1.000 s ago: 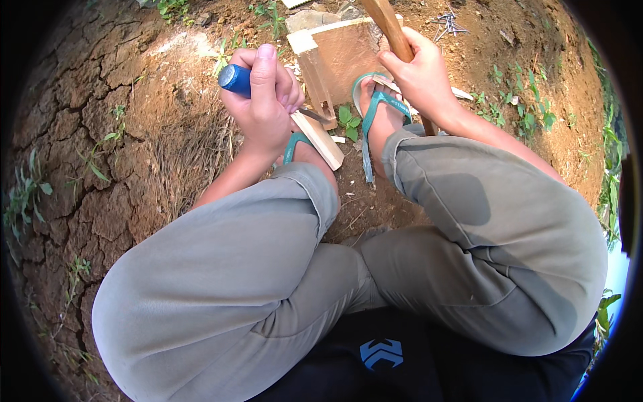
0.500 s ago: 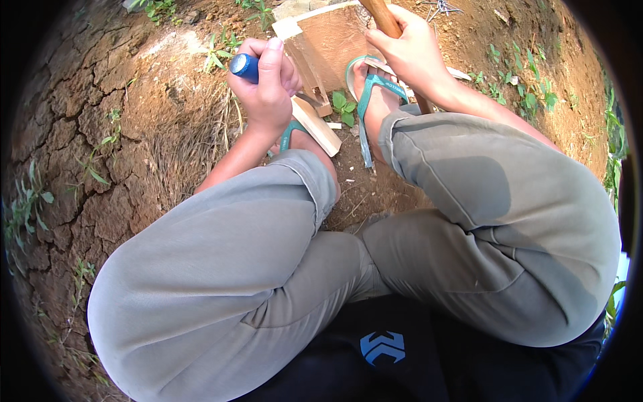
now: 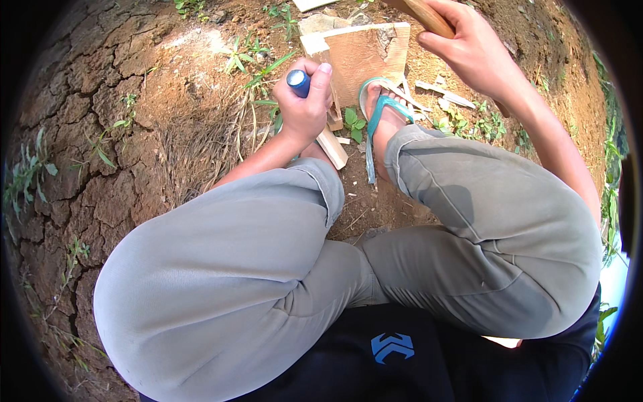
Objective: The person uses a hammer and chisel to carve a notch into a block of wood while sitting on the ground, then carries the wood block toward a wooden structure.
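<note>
My left hand is closed around the upright blue handle of what looks like a chisel, its pale round end facing up and its blade hidden. Beneath that fist, a pale wooden strip and a narrow upright piece of wood adjoin a broad wooden board. My right hand grips a thick wooden handle up and to the right of the board. Whatever tops that handle lies beyond the upper edge of the picture.
My right foot in a teal flip-flop rests against the board's near edge. Wood splinters lie to its right. Small green plants grow by the wood, with dry grass and cracked soil on the left.
My right hand has lifted away up and to the right with the wooden handle. The whole view has shifted slightly; my left hand keeps its hold on the blue handle.
</note>
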A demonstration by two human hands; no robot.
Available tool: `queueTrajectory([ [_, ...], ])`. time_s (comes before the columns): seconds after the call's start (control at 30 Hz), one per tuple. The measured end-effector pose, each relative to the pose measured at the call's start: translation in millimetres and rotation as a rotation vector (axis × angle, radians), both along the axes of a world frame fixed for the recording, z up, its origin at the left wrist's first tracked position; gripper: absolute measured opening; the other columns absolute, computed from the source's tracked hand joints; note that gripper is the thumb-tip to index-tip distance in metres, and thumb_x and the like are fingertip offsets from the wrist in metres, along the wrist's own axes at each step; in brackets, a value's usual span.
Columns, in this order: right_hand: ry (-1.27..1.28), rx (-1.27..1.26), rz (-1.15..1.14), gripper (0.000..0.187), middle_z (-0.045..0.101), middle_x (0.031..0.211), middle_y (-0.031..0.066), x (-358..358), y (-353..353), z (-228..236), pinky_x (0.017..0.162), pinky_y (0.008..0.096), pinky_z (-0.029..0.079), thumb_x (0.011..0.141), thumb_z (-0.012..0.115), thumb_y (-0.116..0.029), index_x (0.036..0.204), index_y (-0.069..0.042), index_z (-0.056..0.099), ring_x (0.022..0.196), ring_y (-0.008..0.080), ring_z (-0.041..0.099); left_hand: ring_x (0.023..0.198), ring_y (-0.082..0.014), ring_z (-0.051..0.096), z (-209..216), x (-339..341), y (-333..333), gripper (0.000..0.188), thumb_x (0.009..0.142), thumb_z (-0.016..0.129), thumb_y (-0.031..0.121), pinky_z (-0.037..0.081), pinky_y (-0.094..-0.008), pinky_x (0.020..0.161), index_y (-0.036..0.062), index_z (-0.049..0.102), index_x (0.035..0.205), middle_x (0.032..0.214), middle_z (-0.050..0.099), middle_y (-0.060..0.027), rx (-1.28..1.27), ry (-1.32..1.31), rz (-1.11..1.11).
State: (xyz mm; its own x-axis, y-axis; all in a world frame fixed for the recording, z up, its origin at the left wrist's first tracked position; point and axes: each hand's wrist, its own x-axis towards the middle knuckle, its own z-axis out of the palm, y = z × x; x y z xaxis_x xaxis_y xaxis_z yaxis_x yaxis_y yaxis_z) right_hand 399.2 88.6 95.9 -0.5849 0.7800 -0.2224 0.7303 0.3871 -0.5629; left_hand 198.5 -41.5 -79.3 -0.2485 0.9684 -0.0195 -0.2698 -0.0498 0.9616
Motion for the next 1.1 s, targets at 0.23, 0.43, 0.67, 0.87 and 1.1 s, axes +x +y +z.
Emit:
queueTrajectory([
  [0.23, -0.597, -0.241, -0.018, 0.011, 0.060, 0.073, 0.0145, -53, -15, 114, 0.064, 0.0410, 0.047, 0.087, 0.060, -0.007, 0.094, 0.002, 0.061, 0.067, 0.0251, 0.062, 0.044, -0.0069, 0.037, 11, 14, 18, 0.028, 0.104, 0.060, 0.015, 0.031, -0.0276, 0.041, 0.0079, 0.045, 0.082, 0.056, 0.042, 0.0015, 0.078, -0.054, -0.035],
  [0.43, -0.457, -0.159, 0.064, 0.012, 0.059, 0.069, 0.0127, -47, -8, 92, 0.061, 0.0400, 0.046, 0.087, 0.061, -0.009, 0.094, 0.000, 0.062, 0.062, 0.0240, 0.059, 0.046, -0.0065, 0.039, -3, 7, 17, 0.026, 0.104, 0.062, 0.016, 0.032, -0.0266, 0.043, 0.0072, 0.047, 0.084, 0.057, 0.044, 0.0021, 0.000, -0.059, 0.001],
  [0.67, -0.376, 0.138, 0.068, 0.010, 0.054, 0.066, 0.0080, -45, -13, 93, 0.058, 0.0351, 0.042, 0.085, 0.063, -0.007, 0.092, 0.000, 0.059, 0.060, 0.0164, 0.054, 0.059, -0.0062, 0.047, -5, 17, 27, 0.030, 0.100, 0.070, 0.023, 0.040, -0.0275, 0.054, 0.0032, 0.058, 0.080, 0.063, 0.052, 0.0017, -0.035, 0.183, 0.079],
  [0.87, -0.383, 0.065, 0.021, 0.009, 0.050, 0.064, 0.0058, -41, -14, 85, 0.056, 0.0355, 0.041, 0.084, 0.062, -0.005, 0.090, -0.001, 0.057, 0.059, 0.0146, 0.051, 0.049, -0.0041, 0.047, -13, 12, 35, 0.028, 0.103, 0.065, 0.023, 0.037, -0.0234, 0.044, 0.0071, 0.054, 0.084, 0.061, 0.051, 0.0041, 0.025, 0.195, -0.002],
  [1.1, -0.387, -0.073, 0.077, 0.009, 0.050, 0.063, 0.0080, -15, 18, 66, 0.056, 0.0366, 0.040, 0.079, 0.063, -0.004, 0.085, -0.001, 0.057, 0.058, 0.0167, 0.049, 0.050, -0.0039, 0.047, -12, 16, 41, 0.029, 0.102, 0.068, 0.028, 0.037, -0.0234, 0.045, 0.0069, 0.056, 0.086, 0.062, 0.051, 0.0046, 0.015, 0.188, -0.060],
])
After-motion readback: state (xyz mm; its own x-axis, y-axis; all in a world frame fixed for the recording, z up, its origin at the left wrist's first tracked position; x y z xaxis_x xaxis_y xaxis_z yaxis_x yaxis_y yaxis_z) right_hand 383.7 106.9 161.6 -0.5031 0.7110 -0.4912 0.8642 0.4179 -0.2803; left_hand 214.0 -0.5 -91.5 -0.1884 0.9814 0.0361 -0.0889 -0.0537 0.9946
